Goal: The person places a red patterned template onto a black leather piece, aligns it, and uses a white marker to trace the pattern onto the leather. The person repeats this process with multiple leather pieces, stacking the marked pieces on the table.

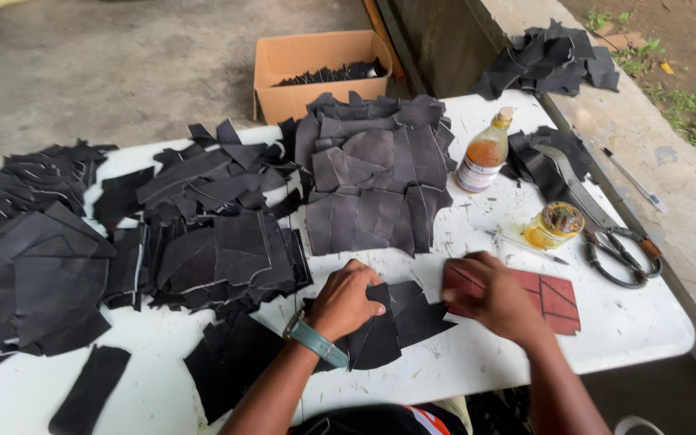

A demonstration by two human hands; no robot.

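Two hands work at six o'clock: the left hand (346,298) presses flat on a black leather piece (396,322); the right hand (489,294) pinches a red template (553,300), probably aligning it; matching edges seems next.

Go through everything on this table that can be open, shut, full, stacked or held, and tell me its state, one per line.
Glue bottle: upright, capped, partly full.
Glass jar: open, no lid.
Scissors: lying flat, blades shut.
Cardboard box: open, holding dark scraps.
Black leather pieces: stacked in overlapping piles.
Left hand: pressing on a black piece.
Right hand: on the red template.
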